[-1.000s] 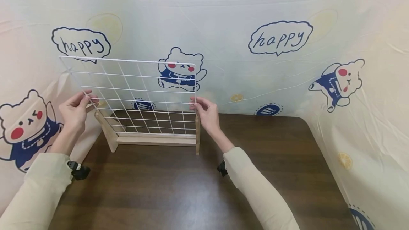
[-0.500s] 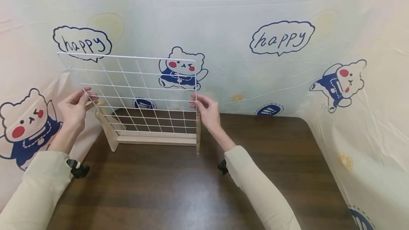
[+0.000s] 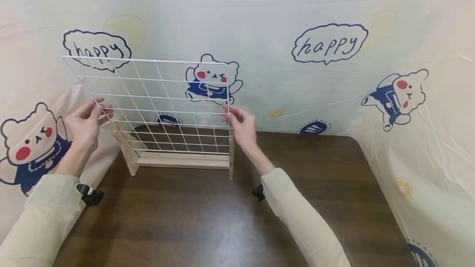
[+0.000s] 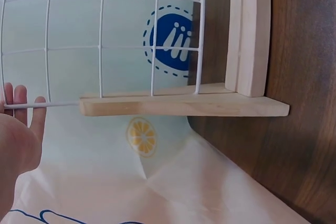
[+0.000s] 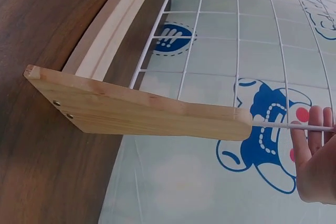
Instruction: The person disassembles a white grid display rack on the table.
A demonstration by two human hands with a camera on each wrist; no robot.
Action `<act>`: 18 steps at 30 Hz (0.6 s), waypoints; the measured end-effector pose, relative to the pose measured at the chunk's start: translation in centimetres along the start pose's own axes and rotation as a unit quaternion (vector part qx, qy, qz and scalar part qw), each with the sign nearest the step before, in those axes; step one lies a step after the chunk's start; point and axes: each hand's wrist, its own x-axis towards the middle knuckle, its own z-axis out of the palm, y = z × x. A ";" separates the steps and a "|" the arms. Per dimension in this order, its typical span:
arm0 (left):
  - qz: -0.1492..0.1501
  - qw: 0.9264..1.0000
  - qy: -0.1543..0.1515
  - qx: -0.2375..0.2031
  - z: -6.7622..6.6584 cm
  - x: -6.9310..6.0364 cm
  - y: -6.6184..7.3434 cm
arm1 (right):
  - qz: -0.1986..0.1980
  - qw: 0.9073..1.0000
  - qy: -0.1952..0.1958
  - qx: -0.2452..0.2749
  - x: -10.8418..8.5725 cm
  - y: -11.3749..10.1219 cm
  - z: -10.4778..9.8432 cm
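Observation:
A white wire grid panel (image 3: 156, 60) stands upright between the two side boards of a pale wooden stand (image 3: 183, 162). My left hand (image 3: 83, 125) pinches the panel's left edge wire above the left board. At the opposite edge, my right hand (image 3: 243, 129) pinches the wire between thumb and fingers. In the left wrist view, a gap shows between the panel's bottom wire (image 4: 201, 35) and the stand's crossbar (image 4: 252, 30). The right wrist view shows two metal fasteners low on the side board (image 5: 152, 114). Part of each hand falls outside its wrist view.
The stand rests toward the back left of a dark brown wooden table (image 3: 208, 213). Behind and beside the table hangs a pale curtain (image 3: 267, 32) printed with bears and speech bubbles.
Both hands have raised the wire grid panel slightly, widening the gap between its bottom wire and the crossbar. The wooden stand keeps its place on the table.

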 end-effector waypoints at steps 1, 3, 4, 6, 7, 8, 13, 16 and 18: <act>-0.001 1.000 0.000 -0.001 0.0 0.0 0.1 | 0.003 1.000 0.000 0.004 0.0 0.0 0.0; -0.003 1.000 -0.002 0.001 -0.1 0.1 0.3 | 0.003 1.000 0.008 0.003 0.1 0.9 0.1; -0.003 1.000 -0.003 0.000 -0.1 0.1 0.3 | 0.000 1.000 0.013 0.001 0.2 1.3 0.1; -0.004 1.000 -0.005 -0.001 0.0 0.2 0.3 | -0.003 1.000 0.021 0.002 0.4 2.2 0.0; -0.003 1.000 -0.006 0.000 0.0 0.2 0.3 | -0.003 1.000 0.023 0.005 0.5 2.6 0.1; -0.002 1.000 -0.007 0.001 0.0 0.2 0.4 | -0.003 1.000 0.028 0.004 0.6 3.0 0.1; 0.002 1.000 -0.009 0.011 0.1 0.3 0.5 | 0.007 0.999 0.028 0.019 0.4 1.6 0.3; 0.004 1.000 -0.009 0.014 0.2 0.5 0.6 | 0.013 0.999 0.025 0.024 0.2 0.5 0.3; 0.005 1.000 -0.008 0.014 0.2 0.5 0.7 | 0.022 0.999 0.025 0.032 0.2 0.1 0.3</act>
